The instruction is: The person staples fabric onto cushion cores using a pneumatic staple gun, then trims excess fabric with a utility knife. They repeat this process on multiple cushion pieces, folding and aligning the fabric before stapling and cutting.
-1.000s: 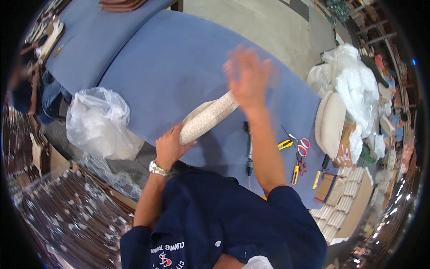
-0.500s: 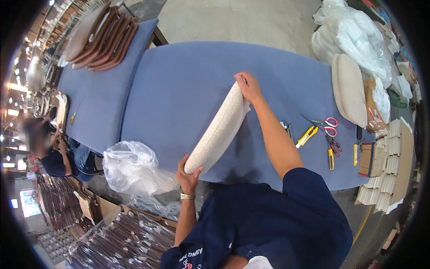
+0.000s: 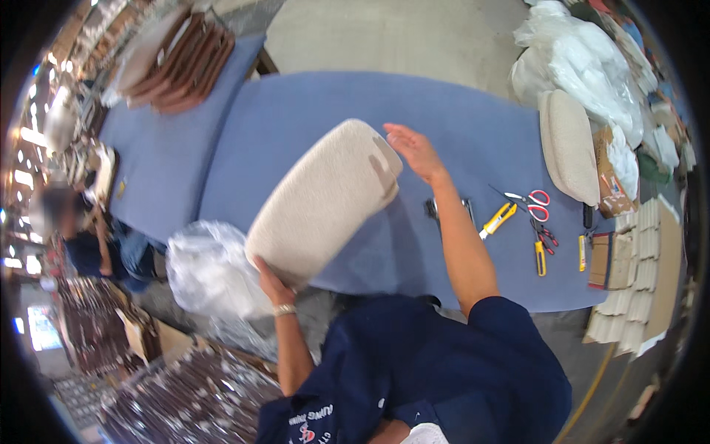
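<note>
A busy workshop, with a long blue tabletop [image 3: 481, 133] stretching across the middle and bare floor beyond its far edge. Hanging tilted in the air over the near edge of that tabletop: a cream seat cushion [image 3: 322, 200], soft and rounded. Running long-ways from the near left corner side up toward the far right, low end near the body, high end over the cloth.

Gripping the low end from below: the left hand [image 3: 270, 277], fingers curled up around the cushion's bottom rim, a bracelet showing at the wrist. Resting by the high end: the right hand [image 3: 414, 152], fingers spread wide and flat, closing on nothing, just beside the cushion's top corner, maybe brushing it, hard to tell. So the cushion is lying to the left of the right hand's fingers and up and to the right of the left hand's. Carrying the weight: the left hand, the nearer one.

Sitting off the near left edge, just beside the left hand: a crumpled clear plastic bag [image 3: 211, 270]. Lying toward the right end of the tabletop: red scissors [image 3: 534, 203], a yellow knife [image 3: 499, 220], and a second cream cushion [image 3: 569, 144].
</note>
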A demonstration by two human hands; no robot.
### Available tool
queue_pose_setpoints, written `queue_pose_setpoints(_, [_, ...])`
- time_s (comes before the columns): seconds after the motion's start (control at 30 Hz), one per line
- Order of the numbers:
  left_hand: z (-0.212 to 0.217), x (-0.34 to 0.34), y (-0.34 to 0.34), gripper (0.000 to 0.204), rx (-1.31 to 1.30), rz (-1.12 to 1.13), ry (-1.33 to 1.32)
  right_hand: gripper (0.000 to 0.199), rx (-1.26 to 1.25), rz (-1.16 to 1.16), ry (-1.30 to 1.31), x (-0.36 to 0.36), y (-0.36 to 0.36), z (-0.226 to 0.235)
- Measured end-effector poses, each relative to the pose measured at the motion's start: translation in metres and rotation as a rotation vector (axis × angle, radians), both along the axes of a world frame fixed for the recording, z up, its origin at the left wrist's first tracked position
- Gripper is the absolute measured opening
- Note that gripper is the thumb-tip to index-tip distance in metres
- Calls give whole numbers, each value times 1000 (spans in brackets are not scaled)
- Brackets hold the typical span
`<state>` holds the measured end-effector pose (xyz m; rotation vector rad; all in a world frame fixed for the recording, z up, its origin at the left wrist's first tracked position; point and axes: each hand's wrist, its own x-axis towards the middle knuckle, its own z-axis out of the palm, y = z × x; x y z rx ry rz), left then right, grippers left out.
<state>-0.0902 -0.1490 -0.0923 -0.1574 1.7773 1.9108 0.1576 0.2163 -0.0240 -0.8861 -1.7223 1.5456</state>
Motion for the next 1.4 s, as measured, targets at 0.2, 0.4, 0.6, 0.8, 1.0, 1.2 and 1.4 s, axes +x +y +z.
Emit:
queue_pose_setpoints(0.2, [-64,-2,-53,66,-273,-117,-200,49,258,-350,-553,117,-97,-84])
queue_pose_setpoints(0.4, [-79,48,-72,60,-32,10,-434,70,336,-376,-870,155,-163,-122])
queue_pose_setpoints(0.6, [-59,65,-51,51,-17,10,-291,85,303,-394,-963,146,-141,-133])
queue_pose_setpoints(0.8, [-51,101,-36,54,-267,-489,-254,88,424,-345,-980,163,-125,-154])
queue_pose_setpoints(1.0, [-61,97,-61,54,-267,-502,-156,56,-183,-260,-512,153,-148,-77])
queue_pose_setpoints(1.2, [-49,74,-40,64,-657,-743,200,35,78,100,-276,88,-239,-71])
queue_pose_setpoints(1.4, [-34,76,-49,84,-785,-550,692,23,51,325,-594,59,-270,-63])
